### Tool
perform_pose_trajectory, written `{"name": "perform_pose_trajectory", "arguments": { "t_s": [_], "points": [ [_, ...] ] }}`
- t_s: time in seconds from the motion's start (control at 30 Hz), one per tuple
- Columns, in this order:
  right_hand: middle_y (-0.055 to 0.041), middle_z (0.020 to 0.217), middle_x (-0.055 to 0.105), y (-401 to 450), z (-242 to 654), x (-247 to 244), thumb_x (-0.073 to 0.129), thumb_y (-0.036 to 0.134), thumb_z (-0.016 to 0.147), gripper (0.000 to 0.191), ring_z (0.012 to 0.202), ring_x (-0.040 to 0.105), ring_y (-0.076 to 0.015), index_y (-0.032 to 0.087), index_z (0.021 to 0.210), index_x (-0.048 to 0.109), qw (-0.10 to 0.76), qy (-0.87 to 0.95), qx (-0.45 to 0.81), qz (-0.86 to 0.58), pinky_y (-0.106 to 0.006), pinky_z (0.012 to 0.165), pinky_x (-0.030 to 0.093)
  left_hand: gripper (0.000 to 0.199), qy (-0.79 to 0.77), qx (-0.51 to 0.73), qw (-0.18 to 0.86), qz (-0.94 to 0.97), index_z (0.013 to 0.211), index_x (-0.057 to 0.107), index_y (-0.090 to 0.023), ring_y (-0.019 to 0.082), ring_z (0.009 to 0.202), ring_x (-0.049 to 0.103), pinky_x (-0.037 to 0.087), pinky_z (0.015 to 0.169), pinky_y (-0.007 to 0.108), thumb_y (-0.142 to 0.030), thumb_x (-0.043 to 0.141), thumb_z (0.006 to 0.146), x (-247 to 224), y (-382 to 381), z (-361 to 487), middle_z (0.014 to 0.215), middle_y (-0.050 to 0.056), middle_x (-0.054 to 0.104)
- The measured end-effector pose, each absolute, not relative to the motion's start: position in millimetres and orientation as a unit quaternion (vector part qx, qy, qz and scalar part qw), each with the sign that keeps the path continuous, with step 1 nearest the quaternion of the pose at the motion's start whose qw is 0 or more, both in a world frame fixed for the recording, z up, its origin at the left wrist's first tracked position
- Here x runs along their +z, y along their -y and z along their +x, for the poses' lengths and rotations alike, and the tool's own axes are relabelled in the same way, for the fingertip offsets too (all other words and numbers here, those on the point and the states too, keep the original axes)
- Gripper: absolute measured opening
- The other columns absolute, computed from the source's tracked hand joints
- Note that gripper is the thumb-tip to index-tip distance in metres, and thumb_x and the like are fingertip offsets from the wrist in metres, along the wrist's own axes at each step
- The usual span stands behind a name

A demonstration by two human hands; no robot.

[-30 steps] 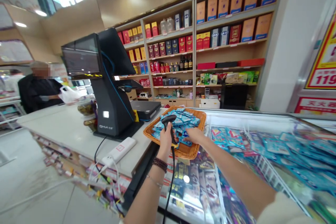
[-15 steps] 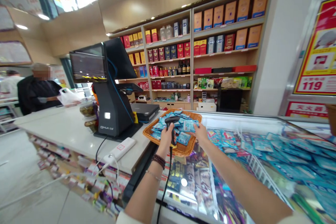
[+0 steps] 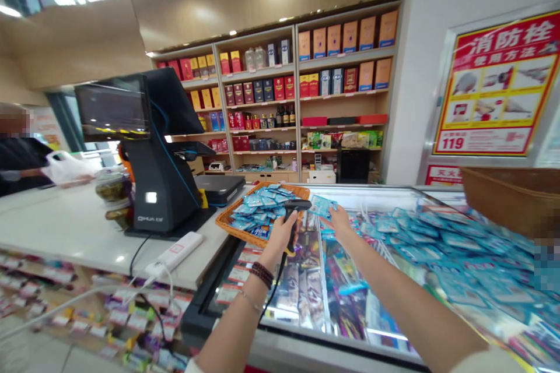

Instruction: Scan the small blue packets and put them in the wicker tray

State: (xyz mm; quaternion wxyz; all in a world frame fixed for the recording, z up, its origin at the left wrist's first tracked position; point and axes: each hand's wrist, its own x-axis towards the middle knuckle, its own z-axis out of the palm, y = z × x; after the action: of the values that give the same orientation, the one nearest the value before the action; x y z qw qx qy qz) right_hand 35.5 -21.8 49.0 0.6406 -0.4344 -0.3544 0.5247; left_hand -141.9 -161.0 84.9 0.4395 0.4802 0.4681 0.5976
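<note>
Checkout station in a shop, viewed from the head. The left hand (image 3: 282, 234) is closing firmly around the grip of a black pistol-shaped handheld barcode scanner (image 3: 294, 210), whose head is pointing toward the right hand. A thin black cable (image 3: 275, 282) is dropping from the scanner's butt past the front edge of the white stone worktop (image 3: 56, 227). The right hand (image 3: 340, 223) is pinching a flat pale-blue foil sachet (image 3: 322, 206) between thumb and fingers, holding it above a long glass-topped display chest (image 3: 371, 195).

A shallow orange-brown wicker basket (image 3: 227, 222), heaped with more blue foil sachets (image 3: 258, 210), is resting at the worktop's edge just left of both hands. Many similar loose blue sachets (image 3: 464, 245) are lying in the chest. A black point-of-sale terminal (image 3: 161, 186) is standing on the worktop beside the basket. At far left, another person (image 3: 17, 157) is holding a white plastic bag (image 3: 65, 168).

Risks: the slick foil is held only by a narrow pinch, so a slip could drop the sachet among the lookalikes in the chest. The hanging cable could snag and jerk the scanner off line. A knock from the left wrist could tip the basket and spill sachets over the edge. Glare on the foil could be hampering a scan.
</note>
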Motion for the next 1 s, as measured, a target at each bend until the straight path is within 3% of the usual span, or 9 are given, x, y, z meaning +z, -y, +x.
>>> {"name": "perform_pose_trajectory", "arguments": {
  "t_s": [0.23,0.43,0.73,1.0],
  "points": [
    [0.0044,0.077,0.064,31,52,56,0.092,0.031,0.077,0.024,0.08,0.066,-0.0202,0.028,0.086,0.069,0.643,0.345,0.525,-0.439,-0.043,0.081,0.079,0.072,-0.471,0.585,0.451,0.481,0.074,0.061,-0.025,0.011,0.045,0.049,0.036,0.045,0.025,-0.087,0.095,0.083,93,168,-122,0.064,-0.003,0.06],
    [0.0053,0.076,0.061,33,60,56,0.087,0.035,0.08,0.021,0.076,0.061,-0.0177,0.028,0.085,0.068,0.645,0.351,0.511,-0.447,-0.038,0.079,0.079,0.071,-0.466,0.585,0.452,0.486,0.077,0.062,-0.024,0.011,0.046,0.051,0.037,0.044,0.025,-0.085,0.098,0.082,97,172,-113,0.065,-0.004,0.059],
    [0.0073,0.068,0.051,28,85,48,0.085,0.038,0.076,0.023,0.076,0.065,-0.0212,0.03,0.081,0.064,0.623,0.381,0.485,-0.481,-0.045,0.085,0.08,0.067,-0.47,0.572,0.473,0.479,0.078,0.06,-0.025,0.011,0.044,0.051,0.036,0.043,0.023,-0.077,0.103,0.081,99,163,-97,0.063,-0.003,0.062],
    [0.0071,0.063,0.048,24,188,41,0.087,0.034,0.077,0.034,0.071,0.07,-0.0255,0.034,0.076,0.053,0.639,0.33,0.431,-0.545,-0.053,0.084,0.082,0.072,-0.468,0.532,0.514,0.483,0.075,0.058,-0.026,0.011,0.042,0.051,0.037,0.04,0.023,-0.081,0.104,0.079,71,129,-46,0.059,-0.004,0.059]
  ]
}}
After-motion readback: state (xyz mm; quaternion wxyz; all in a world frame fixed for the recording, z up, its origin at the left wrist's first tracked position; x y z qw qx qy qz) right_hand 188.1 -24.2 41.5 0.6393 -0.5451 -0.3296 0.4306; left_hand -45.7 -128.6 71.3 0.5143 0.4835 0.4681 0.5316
